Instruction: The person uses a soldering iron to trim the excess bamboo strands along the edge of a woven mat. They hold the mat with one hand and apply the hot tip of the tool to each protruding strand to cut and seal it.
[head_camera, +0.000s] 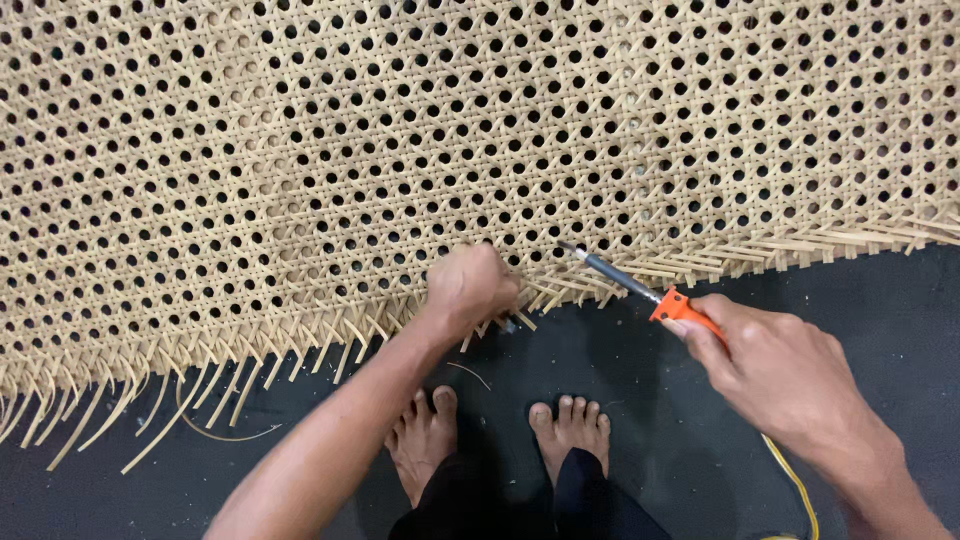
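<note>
The left hand (468, 285) is curled closed, pinching loose strands at the frayed edge of the woven cane sheet (420, 150) on the dark floor (650, 400), while the right hand (780, 375) grips an orange-handled soldering iron (640, 288), tip touching that edge.

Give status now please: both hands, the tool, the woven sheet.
Left hand fisted on cane sheet frayed edge. Right hand grips orange-handled tool, tip at weave edge. Bare feet below; nothing blocking.

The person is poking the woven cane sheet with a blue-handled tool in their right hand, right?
Not quite. The head view shows the tool has an orange handle, not blue. The right hand does hold it, its dark tip at the frayed edge of the woven cane sheet, while the left hand pinches the strands there.
</note>
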